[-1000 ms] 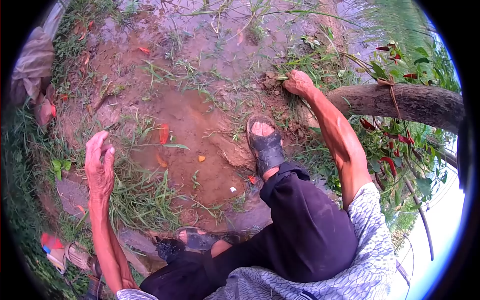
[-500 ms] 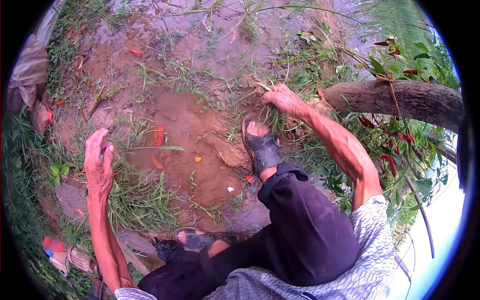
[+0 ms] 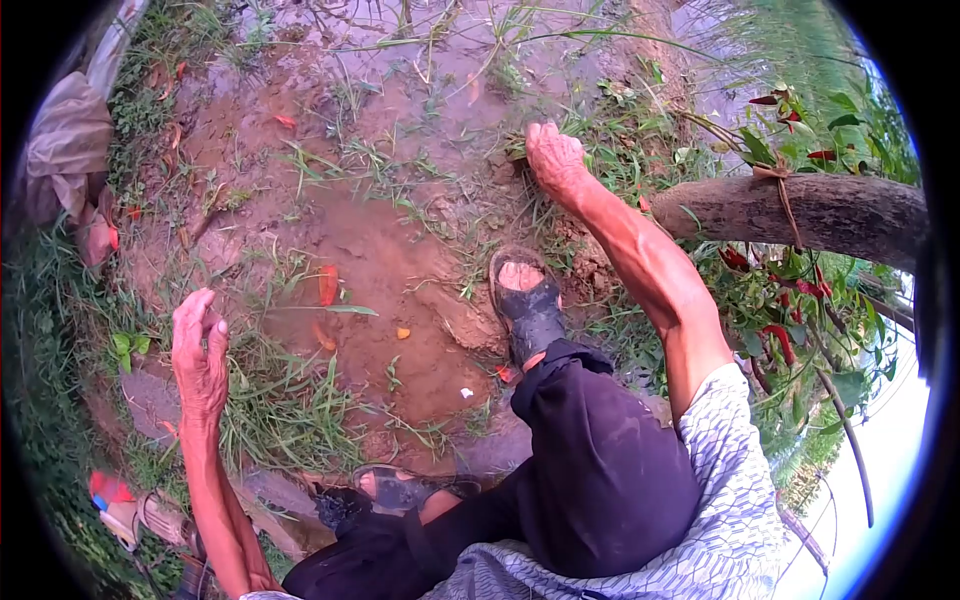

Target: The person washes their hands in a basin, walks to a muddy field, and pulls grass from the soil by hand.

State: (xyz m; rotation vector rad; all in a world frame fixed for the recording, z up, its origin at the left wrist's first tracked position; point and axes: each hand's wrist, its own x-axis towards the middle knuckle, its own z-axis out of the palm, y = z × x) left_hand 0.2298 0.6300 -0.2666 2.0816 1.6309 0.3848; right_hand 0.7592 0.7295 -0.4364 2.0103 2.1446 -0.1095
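Note:
My right hand (image 3: 556,162) is closed low over the muddy bank, beyond my sandalled foot (image 3: 528,300). Its fingers curl around grass (image 3: 540,205), mostly hidden beneath the hand, and a bit of green shows by the palm. My left hand (image 3: 201,352) hangs in the air at the left, holding nothing. Its fingers are loosely bent and the thumb stands apart. Under and beside it grows a clump of long grass (image 3: 290,405). Shallow muddy water (image 3: 370,250) lies between the two hands.
A thick log (image 3: 800,205) with a strip tied around it juts in from the right. Pepper plants with red chillies (image 3: 778,342) grow below it. Fallen red peppers (image 3: 328,285) lie in the mud. Pale sheeting (image 3: 68,145) is at the far left, and a second sandal (image 3: 410,488) is near my body.
My right hand has moved slightly forward, away from my body, and turned over the grass. My left hand stays nearly where it was. The view has shifted a little.

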